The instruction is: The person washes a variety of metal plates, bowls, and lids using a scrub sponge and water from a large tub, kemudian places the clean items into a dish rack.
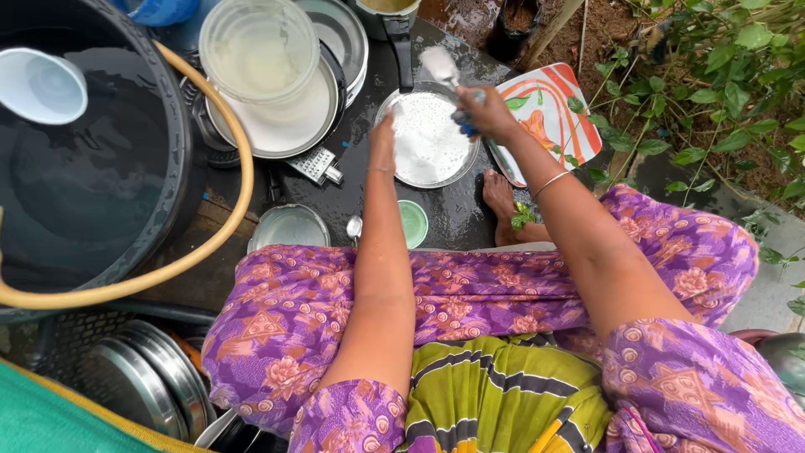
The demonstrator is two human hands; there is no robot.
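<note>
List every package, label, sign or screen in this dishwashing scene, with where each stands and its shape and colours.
None show: no package, label, sign or screen.
Nearest to one: a patterned tray, behind the soapy steel plate, rectangular, white with orange stripes and green leaves.
The left hand steadies that plate; the right hand holds a blue scrubber against it.

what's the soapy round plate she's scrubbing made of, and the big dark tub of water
Round soapy plate: probably stainless steel, a shiny grey rim showing under white suds. Big dark water tub: looks like moulded plastic, with a matte black, thick smooth rim, though painted metal can't be ruled out.
</note>
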